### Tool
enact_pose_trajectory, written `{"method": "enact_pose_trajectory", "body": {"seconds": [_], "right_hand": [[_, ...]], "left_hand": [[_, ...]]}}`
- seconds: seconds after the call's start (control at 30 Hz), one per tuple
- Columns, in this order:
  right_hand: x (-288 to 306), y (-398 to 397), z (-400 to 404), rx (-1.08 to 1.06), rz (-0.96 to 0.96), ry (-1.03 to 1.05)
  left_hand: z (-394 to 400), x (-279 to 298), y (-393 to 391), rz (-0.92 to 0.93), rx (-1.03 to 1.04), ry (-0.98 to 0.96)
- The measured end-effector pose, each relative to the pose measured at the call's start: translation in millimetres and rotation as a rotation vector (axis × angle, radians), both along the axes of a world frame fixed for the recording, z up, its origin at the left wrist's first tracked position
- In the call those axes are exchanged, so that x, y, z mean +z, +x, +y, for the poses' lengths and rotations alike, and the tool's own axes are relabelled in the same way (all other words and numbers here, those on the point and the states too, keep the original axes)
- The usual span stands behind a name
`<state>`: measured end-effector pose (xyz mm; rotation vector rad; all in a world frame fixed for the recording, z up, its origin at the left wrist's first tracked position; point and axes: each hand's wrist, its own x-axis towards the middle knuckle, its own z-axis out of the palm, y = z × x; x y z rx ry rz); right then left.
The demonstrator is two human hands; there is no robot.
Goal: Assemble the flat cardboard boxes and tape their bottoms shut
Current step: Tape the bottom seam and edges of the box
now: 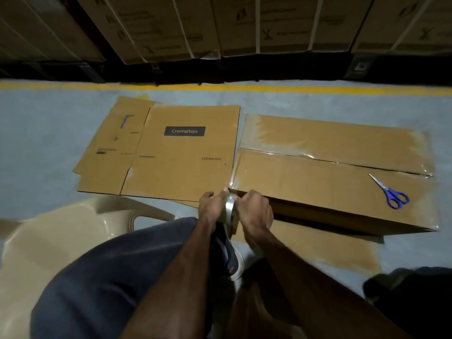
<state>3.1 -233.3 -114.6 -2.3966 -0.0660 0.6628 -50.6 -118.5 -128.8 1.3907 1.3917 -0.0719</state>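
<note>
Taping the near corner of the assembled box (330, 182). Left hand (211, 206) and right hand (256, 211) both curled, pinching the clear tape strip (229, 207) between fingertips. Best kept taut, pressed flat just beyond the fingertips, smoothed outward against wrinkles. Flat box (171, 152) lying left of the fingers, scissors (391, 193) well right.

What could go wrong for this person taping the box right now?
The tape is stretched between both hands at the box corner; it could twist or stick to itself before it is pressed down. The seam on top looks gapped toward the right end, so the bottom may not hold well. The scissors lie loose on the box and could slide off if it is tipped or turned.
</note>
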Motion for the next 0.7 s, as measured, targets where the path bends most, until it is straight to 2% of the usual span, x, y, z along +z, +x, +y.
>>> {"method": "enact_pose_trajectory", "body": {"seconds": [0.07,0.13,0.3,0.53,0.7], "right_hand": [[4,1,-2,0.240,-0.284,-0.016],[4,13,-4,0.453,-0.450,-0.016],[-12,52,2,0.683,-0.552,-0.107],[-32,55,7,0.665,-0.702,-0.126],[-42,54,8,0.677,-0.794,-0.156]], "left_hand": [[-10,-11,-5,-0.039,0.113,-0.055],[-19,-19,-5,-0.077,0.133,-0.050],[-28,-29,-1,-0.094,0.184,-0.011],[-22,-46,3,-0.147,0.255,0.004],[-35,-45,5,-0.123,0.287,0.111]]}}
